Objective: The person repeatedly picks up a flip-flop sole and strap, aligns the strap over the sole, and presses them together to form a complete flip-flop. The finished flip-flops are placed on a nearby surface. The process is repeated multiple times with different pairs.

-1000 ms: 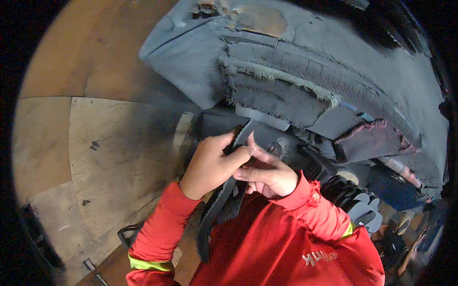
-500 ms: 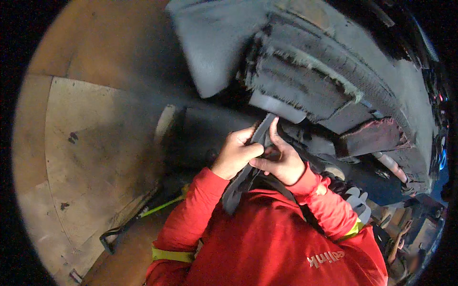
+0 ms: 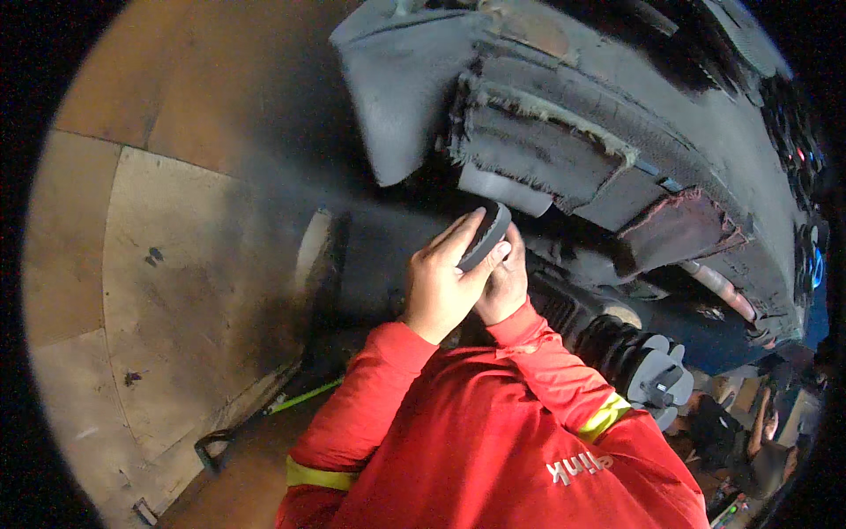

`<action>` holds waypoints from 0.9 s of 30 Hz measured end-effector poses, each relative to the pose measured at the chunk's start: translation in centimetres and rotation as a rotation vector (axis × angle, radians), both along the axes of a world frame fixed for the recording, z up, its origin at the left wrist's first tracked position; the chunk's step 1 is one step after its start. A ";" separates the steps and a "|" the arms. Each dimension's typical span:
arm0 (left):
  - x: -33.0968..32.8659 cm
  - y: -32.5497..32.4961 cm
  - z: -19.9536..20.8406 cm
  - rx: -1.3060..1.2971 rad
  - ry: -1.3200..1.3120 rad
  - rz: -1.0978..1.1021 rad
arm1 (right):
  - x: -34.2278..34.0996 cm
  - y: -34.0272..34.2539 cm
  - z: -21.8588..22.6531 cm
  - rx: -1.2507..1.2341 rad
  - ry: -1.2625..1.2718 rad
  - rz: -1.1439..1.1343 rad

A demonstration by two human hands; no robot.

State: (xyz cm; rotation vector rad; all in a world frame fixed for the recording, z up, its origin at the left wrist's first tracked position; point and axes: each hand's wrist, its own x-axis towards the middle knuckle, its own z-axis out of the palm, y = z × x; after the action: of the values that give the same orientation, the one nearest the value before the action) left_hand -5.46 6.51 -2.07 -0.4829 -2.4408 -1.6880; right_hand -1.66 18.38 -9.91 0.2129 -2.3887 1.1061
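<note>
Both of my hands are together in front of my chest, closed around a dark grey, thick, curved piece that looks like a shoe sole with a rough edge. My left hand grips its near left side, the thumb pressed along it. Behind and to the right, my right hand has hold of the same piece; some of its fingers are hidden. Just beyond the piece sits a smooth grey roller under a dust-covered machine.
Frayed grey cloth and a reddish cloth cover the machine's front edge. A grey sheet flap hangs at its left. Grey sole-shaped pieces are stacked at right. A dusty wooden board stands left. Another person is far right.
The dark piece has gone from long and slanting down toward my chest to a short, raised curve between my hands. My right hand has moved left, closer to my left hand.
</note>
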 end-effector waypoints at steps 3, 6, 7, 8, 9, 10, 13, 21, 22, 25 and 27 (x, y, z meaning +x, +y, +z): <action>-0.6 0.3 0.5 -0.195 -0.169 0.036 | 0.4 -0.1 1.4 -0.048 -0.084 0.061; -0.9 0.5 1.5 -0.187 -0.071 0.055 | 1.0 -0.2 3.4 -0.201 -0.296 0.114; -0.9 0.6 1.9 -0.189 -0.058 0.058 | 1.2 -0.2 4.1 -0.269 -0.360 0.122; -1.0 0.7 2.3 -0.199 -0.097 0.068 | 1.4 -0.1 4.8 -0.328 -0.427 0.147; -1.1 1.0 2.5 -0.239 -0.153 0.079 | 1.5 0.1 5.5 -0.395 -0.477 0.167; -1.3 1.2 2.6 -0.267 -0.190 0.098 | 1.5 0.3 6.1 -0.471 -0.652 0.184; -2.4 2.3 2.0 -0.335 -0.263 0.109 | 1.1 1.2 7.0 -0.724 -0.948 0.207; -0.9 3.8 -2.3 0.170 -0.463 0.151 | 0.4 4.2 3.2 0.071 -0.643 0.098; -0.1 3.5 -2.5 0.202 -0.487 0.141 | 1.0 4.3 2.9 0.100 -0.507 0.101; 1.7 3.4 -2.8 0.453 -0.401 0.109 | 1.8 4.7 2.7 0.206 -0.391 0.034; 2.3 3.0 -2.8 0.567 -0.451 0.075 | 1.8 4.6 2.6 0.288 -0.365 -0.002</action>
State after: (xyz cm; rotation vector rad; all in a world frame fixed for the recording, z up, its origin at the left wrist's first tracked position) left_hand -3.13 9.54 -4.91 0.0714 -2.0209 -2.5353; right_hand 0.15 23.02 -7.28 0.1115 -2.8722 0.8522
